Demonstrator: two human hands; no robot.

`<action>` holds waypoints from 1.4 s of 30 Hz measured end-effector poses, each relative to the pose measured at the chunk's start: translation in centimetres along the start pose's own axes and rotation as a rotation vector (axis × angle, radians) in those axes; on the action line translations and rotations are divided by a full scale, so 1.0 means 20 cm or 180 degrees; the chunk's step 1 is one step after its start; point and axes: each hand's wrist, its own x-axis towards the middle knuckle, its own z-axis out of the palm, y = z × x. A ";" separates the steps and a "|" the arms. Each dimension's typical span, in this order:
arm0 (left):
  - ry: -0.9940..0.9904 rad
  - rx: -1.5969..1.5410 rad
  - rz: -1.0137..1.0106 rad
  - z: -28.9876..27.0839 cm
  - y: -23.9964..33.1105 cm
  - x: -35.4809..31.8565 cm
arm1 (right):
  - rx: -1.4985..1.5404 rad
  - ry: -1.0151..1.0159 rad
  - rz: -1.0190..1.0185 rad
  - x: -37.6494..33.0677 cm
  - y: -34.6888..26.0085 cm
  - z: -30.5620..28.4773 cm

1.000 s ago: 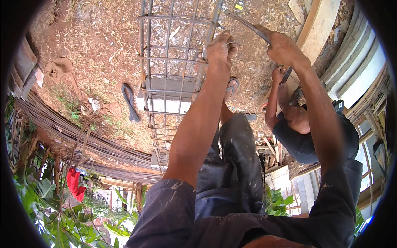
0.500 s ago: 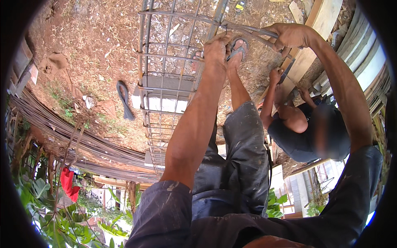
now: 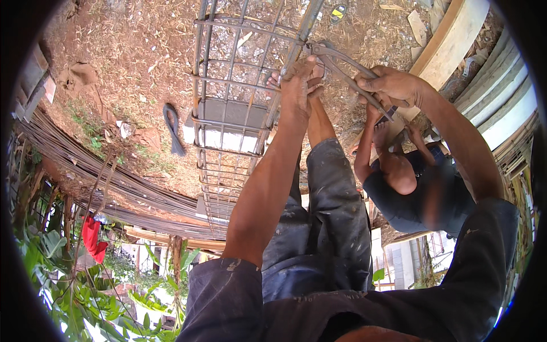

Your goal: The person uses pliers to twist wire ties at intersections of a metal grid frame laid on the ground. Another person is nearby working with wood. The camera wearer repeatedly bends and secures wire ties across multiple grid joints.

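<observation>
Left hand (image 3: 297,85) clamps the rebar cage (image 3: 239,97) bar — right hand (image 3: 393,85) grips pincers (image 3: 342,65) biting the far joint.

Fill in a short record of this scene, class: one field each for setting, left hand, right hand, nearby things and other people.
Setting: outdoors, bare earth strewn with dry bits
Left hand: grips a long bar of the steel bar cage
Right hand: holds the handles of the pincers, whose head meets the cage by the left hand
Nearby things: bundle of rods, wooden plank, dark strap
Other people: one person crouching beside the cage
</observation>
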 end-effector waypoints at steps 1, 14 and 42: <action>-0.0128 -0.0090 -0.0287 0.00 -0.02 0.02 | 0.0598 -0.0174 0.0010 0.01 0.04 0.01; 0.0578 0.1113 0.1167 0.39 -0.31 0.15 | -0.4789 0.2839 -0.0590 -0.09 -0.06 0.18; -0.0899 0.0436 -0.1347 0.02 0.12 -0.08 | 0.2983 -0.0257 -0.0043 0.05 0.02 0.62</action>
